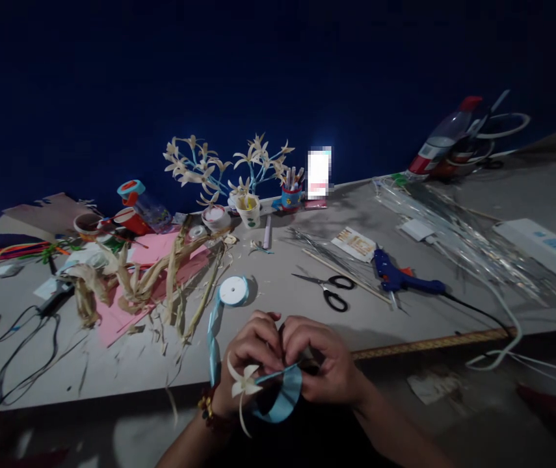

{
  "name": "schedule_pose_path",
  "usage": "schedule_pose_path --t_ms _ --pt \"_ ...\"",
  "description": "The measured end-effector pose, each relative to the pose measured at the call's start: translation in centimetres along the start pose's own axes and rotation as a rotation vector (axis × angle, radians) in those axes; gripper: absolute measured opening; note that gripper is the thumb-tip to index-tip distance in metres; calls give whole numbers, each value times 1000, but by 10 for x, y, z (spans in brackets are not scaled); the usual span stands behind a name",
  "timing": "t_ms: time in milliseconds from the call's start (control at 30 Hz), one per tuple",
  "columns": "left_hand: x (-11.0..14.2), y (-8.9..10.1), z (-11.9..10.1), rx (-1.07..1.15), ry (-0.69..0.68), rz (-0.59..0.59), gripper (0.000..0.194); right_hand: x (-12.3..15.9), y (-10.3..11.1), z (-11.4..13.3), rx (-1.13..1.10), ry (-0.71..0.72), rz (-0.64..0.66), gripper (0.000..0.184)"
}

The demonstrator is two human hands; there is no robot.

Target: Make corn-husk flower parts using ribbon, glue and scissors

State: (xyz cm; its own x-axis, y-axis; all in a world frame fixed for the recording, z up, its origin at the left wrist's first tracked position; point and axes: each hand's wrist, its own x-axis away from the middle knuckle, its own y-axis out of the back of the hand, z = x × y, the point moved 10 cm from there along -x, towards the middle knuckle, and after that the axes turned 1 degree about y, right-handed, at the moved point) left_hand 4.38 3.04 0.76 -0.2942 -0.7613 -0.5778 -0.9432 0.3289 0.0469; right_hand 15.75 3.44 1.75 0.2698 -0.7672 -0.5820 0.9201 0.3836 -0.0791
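Dark blue wall (278,78), dim light; pale grey tabletop (278,266), matte, littered with scraps.

Head view, the only one. Left hand (248,351) and right hand (326,357) meet at the table's near edge, fingers curled and pinching. Between them: one cream flower (245,382) on a thin stem (272,375), blossom hanging out by the left wrist. Which fingertips carry the stem, cannot tell.

Progress, as judged: blossom formed; stem blue near the petals, its far end hidden by fingers. A ribbon loop (287,400) hangs slack below, so wrapping looks unfinished. More ribbon trails from a white spool (233,290); whether it joins the loop is hidden. Similar blossoms on blue stems (252,170) stand at the back, apparently complete.

Materials: ribbon smooth, satiny; petals narrow, curling, papery. Dry husks (136,286), crinkled and fibrous, over flat pink paper (112,322). Scissors (326,283) lie parted, black-handled; blue plastic glue gun (402,276) on its side.
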Motion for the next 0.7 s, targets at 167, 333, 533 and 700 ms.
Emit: schedule_pose_path --t_ms 167,333,533,700 --pt "6 6 5 68 46 -94 10 1 3 -4 32 -7 -22 12" --pt "10 6 5 12 33 -107 9 2 4 -6 85 -18 -26 16" --pt "12 14 17 110 29 -211 3 6 29 -10 369 -103 124 28" --pt "14 27 40 305 102 -377 11 27 115 -34 1234 -299 -22 26"
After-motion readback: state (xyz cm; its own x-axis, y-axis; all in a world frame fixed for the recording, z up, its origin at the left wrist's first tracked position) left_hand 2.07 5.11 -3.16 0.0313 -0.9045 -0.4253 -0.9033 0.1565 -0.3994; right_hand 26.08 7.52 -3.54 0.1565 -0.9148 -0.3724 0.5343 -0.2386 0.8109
